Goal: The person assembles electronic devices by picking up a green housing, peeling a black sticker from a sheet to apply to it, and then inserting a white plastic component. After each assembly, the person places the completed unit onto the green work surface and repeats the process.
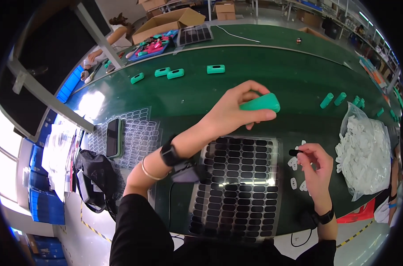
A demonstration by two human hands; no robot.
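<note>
My left hand [232,108] is closed around a green rounded casing [263,103], held above the green table, with one end poking out past the fingers. Lower and to the right, my right hand [316,170] pinches a small black oval piece [294,152] between thumb and fingertips. Between my forearms lies a clear-edged sheet of black oval pieces [241,188], set in rows. Several small white oval parts [293,183] are scattered beside and beneath my right hand.
A clear bag of white parts [365,150] stands at the right, near several green casings [327,100]. More casings [215,69] are spread across the back. On the left, a phone [114,137] rests on clear sheets [141,135]. Another person's hand [94,56] is at far left.
</note>
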